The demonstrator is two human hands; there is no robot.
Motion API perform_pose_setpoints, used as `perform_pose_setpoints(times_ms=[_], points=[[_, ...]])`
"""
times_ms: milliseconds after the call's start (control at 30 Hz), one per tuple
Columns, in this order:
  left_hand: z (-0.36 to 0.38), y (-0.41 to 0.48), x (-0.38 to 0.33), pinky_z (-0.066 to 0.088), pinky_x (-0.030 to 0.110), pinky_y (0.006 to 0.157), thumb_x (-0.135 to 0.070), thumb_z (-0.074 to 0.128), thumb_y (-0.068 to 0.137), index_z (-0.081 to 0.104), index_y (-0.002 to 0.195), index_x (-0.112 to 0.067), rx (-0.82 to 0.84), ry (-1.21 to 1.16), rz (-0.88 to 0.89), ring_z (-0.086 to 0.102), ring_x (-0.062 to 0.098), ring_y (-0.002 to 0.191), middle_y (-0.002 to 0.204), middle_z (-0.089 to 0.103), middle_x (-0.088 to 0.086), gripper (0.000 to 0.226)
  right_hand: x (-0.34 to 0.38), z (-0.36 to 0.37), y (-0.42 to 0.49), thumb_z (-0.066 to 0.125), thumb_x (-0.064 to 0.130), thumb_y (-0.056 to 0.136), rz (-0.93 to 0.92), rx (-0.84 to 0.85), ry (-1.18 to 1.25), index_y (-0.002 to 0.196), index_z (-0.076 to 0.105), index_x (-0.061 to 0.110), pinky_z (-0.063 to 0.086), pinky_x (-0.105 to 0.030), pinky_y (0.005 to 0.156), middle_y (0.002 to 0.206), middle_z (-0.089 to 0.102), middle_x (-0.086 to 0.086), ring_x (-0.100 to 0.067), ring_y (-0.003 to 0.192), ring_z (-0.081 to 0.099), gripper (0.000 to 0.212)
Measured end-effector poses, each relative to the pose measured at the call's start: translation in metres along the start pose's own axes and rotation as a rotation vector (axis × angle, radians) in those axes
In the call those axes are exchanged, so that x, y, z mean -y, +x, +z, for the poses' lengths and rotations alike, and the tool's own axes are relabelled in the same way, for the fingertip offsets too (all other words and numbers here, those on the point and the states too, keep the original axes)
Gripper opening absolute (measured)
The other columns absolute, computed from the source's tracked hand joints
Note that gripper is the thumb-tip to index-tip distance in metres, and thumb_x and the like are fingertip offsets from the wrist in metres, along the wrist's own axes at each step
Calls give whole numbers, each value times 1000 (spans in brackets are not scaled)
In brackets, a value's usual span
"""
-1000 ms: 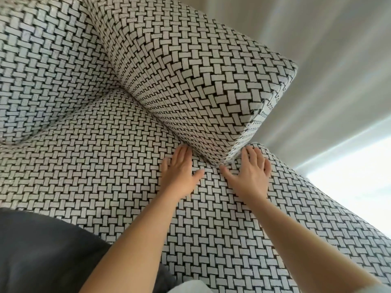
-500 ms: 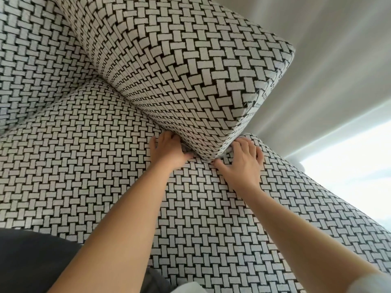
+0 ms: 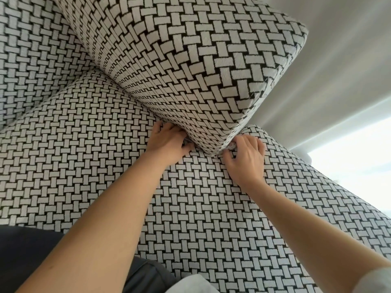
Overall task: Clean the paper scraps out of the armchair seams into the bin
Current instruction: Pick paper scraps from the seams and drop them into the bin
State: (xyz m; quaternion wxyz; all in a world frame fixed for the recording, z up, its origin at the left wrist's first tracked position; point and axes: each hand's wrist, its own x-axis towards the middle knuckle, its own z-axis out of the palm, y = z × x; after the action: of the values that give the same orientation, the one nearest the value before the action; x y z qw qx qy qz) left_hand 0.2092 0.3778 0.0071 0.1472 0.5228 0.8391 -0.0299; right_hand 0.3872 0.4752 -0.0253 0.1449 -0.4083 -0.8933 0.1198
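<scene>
Arms outstretched, left hand and right hand dig into armchair seam.

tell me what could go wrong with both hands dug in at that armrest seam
1. The fingertips of the left hand are hidden in the seam between the armrest and the seat cushion, so it is likely working by feel and could push scraps deeper.
2. Pale scraps would blend into the black-and-white weave, so some near the right hand may be missed.
3. No bin is in view, so loosened scraps might drop back.
</scene>
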Motion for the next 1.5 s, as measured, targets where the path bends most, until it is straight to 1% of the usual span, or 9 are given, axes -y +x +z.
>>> perform_pose_setpoints(times_ms=[233,433,533,633,867,1033,1267,1367,1500], points=[[-6,8,-11,-5,48,115,-48,29,94,33,145,-25,172,55,-75,8,22,143,155,22,-1,55,-5,-3,1,53,36,83,-43,18,56,100,63,17,17,-31,103,105,64,4,-19,113,47,28],[8,1,-13,3,47,115,-42,29,96,44,137,-24,50,-31,-119,18,21,139,148,33,-2,47,-6,-2,3,57,32,85,-82,22,18,95,67,16,18,-32,101,98,67,6,-19,107,50,22],[12,3,-12,2,47,115,-38,29,97,49,133,-23,29,-70,-135,21,19,138,145,37,-3,44,-4,-3,5,56,28,86,-94,44,46,84,60,16,27,-35,99,85,62,8,-19,97,51,13],[15,3,-11,2,46,115,-37,30,98,52,131,-23,-7,-102,-139,23,18,138,144,40,-4,42,-4,-3,3,54,24,86,-119,27,53,83,58,15,28,-33,95,82,59,7,-19,93,51,10],[16,-1,-9,4,40,113,-37,33,98,60,121,-27,-86,-193,-131,29,17,134,137,50,-7,37,0,-2,-1,29,28,91,-114,-42,86,79,49,12,25,-29,76,79,53,1,-22,81,45,28],[13,-4,-6,1,36,114,-34,38,97,61,120,-27,-103,-280,-145,30,16,133,135,52,-3,33,2,-2,-1,27,25,93,-97,-49,71,78,44,13,24,-28,75,77,47,3,-20,77,40,26],[0,1,-12,-3,51,115,-43,27,98,50,132,-31,127,-109,-54,16,20,141,147,38,-6,43,3,-2,-2,26,25,93,-87,-38,44,79,42,14,24,-28,75,77,40,7,-14,76,31,24],[-2,2,-13,-5,50,116,-44,24,98,41,140,-29,191,-72,-31,11,20,143,153,29,-4,47,4,-2,-1,23,26,92,-83,-27,27,79,41,14,25,-28,76,77,40,6,-15,76,32,26],[2,1,-10,-1,43,118,-43,29,98,44,138,-28,125,-87,22,19,19,142,150,35,-2,45,4,-2,-1,23,25,93,-78,-30,9,79,38,16,26,-28,76,77,40,6,-16,76,33,23]])
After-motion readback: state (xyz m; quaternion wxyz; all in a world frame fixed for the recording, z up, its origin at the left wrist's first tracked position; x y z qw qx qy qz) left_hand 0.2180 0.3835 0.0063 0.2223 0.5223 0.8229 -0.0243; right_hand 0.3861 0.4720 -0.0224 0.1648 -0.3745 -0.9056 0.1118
